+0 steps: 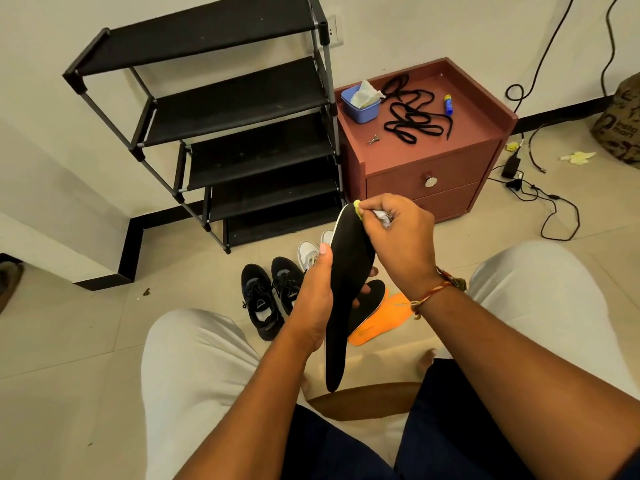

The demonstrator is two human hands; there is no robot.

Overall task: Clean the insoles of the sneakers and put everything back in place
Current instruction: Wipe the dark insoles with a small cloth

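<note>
On my screen, the fingers of the right hand (401, 244) were curled together. They pinched a crumpled white wipe (382, 216) and pressed it against the yellow-green rim at the toe tip of a long black foam insole (349, 296). The left hand (311, 299) gripped this insole at its middle, with the thumb lying along the near edge and the other fingers wrapped behind. So the insole stood almost upright in the air between the knees, heel end down.

I judged the insole to be very light, thin and soft. It would bend easily under rubbing, so the supporting hold should be close behind the place being wiped, not down at the heel. Its cloth face did not look slippery.

Below it, on the pale tiled floor (104, 341), lay more flat insoles, orange and black (370, 329), just beside a pair of black lace-up sneakers (266, 299) and a pair of white sneakers (309, 252). Farther away stood a reddish-brown wooden cabinet (433, 164). It carried a blue plastic tub of wipes (360, 107) and loose black laces (412, 119), next to a black shelf rack (235, 133).
</note>
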